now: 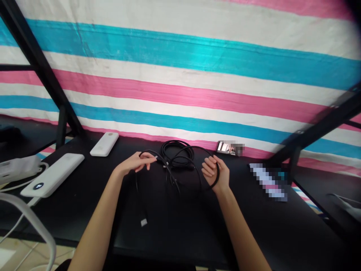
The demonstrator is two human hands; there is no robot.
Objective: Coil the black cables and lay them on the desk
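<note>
A black cable (193, 147) runs in loose loops between my two hands above the dark table. My left hand (137, 162) is closed on it, thumb and fingers pinching, with a small light-coloured bit at the fingertips. From below that hand a cable end hangs down to a silver connector plug (143, 222). My right hand (216, 173) has its fingers curled around another stretch of the cable, which bends past the palm. Behind and between the hands lies a coil of black cable (178, 165); whether it joins the held one I cannot tell.
Two white power banks (60, 174) (105, 144) and a white charger (21, 168) lie at the left on the black table (169, 237). A phone-like device (225, 147) rests at the back by the striped sheet (180, 98). A blurred-out flat item (267, 182) is at right.
</note>
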